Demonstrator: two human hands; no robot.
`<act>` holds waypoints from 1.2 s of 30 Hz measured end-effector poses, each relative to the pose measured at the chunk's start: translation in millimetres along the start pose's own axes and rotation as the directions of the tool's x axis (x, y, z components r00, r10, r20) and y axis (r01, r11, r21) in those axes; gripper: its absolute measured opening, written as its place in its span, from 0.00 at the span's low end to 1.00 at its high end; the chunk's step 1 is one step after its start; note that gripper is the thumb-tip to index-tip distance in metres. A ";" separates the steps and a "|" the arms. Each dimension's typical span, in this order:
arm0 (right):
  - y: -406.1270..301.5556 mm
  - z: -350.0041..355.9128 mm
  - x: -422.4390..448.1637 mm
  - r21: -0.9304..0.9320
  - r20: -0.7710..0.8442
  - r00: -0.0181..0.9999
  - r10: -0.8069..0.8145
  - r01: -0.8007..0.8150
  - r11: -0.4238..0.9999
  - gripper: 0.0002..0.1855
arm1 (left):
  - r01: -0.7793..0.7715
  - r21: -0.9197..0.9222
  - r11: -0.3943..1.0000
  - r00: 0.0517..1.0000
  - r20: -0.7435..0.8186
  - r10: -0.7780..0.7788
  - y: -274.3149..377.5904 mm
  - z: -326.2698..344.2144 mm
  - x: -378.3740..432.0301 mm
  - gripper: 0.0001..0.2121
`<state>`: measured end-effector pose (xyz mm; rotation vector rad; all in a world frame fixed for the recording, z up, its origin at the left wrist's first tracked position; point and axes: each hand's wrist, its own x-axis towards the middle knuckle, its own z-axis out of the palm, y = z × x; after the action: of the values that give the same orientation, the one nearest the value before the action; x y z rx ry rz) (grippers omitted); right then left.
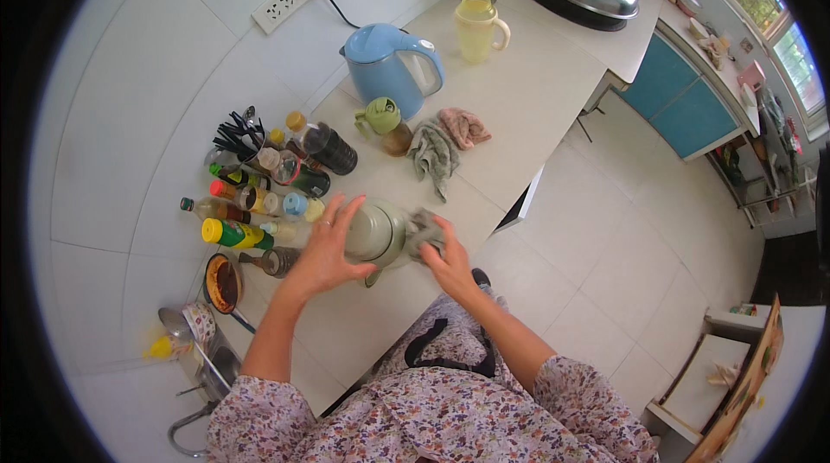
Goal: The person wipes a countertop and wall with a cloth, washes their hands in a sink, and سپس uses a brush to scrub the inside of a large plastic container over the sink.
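Note:
A pale green round container (369, 233) is on the counter in front of me, with a small looped part at its near side. My left hand (331, 252) is spread around its left side, thumb near and fingers far, holding it. A crumpled grey cloth (423, 236) is pinched in my right hand (447, 262), up against the container's right side. Part of the container is hidden behind my left hand, and the cloth looks slightly blurred. Beyond them lie a grey-green rag (433, 148) and a pink rag (464, 128).
Several seasoning bottles (237, 234) stand along the wall on the left, near a small pan (224, 281). Farther back are a green-topped oil pot (389, 129), a blue electric kettle (389, 74) and a yellow pitcher (476, 32). The counter (519, 126) ends on the right above the tiled floor.

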<state>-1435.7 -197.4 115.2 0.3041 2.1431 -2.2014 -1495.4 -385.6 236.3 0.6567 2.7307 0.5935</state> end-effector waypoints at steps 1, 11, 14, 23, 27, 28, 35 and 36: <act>-5.3 16.0 11.9 -0.015 0.039 0.987 -0.158 0.159 0.987 0.24 | 0.015 0.008 1.000 1.000 0.008 -0.015 2.0 7.4 -6.1 0.41; 61.0 48.4 143.1 -0.258 0.414 0.900 0.133 -0.024 0.966 0.23 | 0.051 0.047 0.998 0.971 -0.236 -0.039 -0.6 22.9 -0.1 0.39; 91.0 39.9 71.8 -0.427 0.327 0.926 -0.188 0.322 0.845 0.27 | 0.172 0.046 0.984 0.956 -0.250 -0.155 -15.6 18.2 -31.7 0.39; 78.6 87.9 154.1 -0.679 0.597 0.723 -0.348 0.687 0.260 0.31 | 0.368 -0.007 0.930 0.832 -0.445 -0.333 -44.3 10.5 -18.3 0.42; 82.7 85.5 156.0 -0.851 0.377 0.879 -0.291 0.453 0.265 0.31 | 0.350 0.015 0.937 0.839 -0.449 -0.307 -51.1 6.5 -9.1 0.43; 86.3 68.5 139.3 -0.860 0.293 0.911 -0.291 0.384 0.335 0.30 | 0.352 0.087 0.932 0.852 -0.443 -0.280 -50.1 6.4 -5.8 0.43; 110.5 -84.6 22.4 -0.856 -0.289 0.915 -0.280 -0.117 0.503 0.26 | 0.334 0.423 0.842 0.832 -0.552 -0.053 -18.4 1.6 -15.8 0.39; 115.0 -106.5 18.1 -0.797 -0.429 0.830 -0.357 -0.162 0.581 0.23 | 0.315 0.417 0.852 0.827 -0.561 -0.031 -7.4 7.6 -9.5 0.39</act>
<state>-1422.3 -93.8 -3.0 0.8299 3.2618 -0.9151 -1487.3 -393.7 227.8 0.3465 3.4791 -0.0039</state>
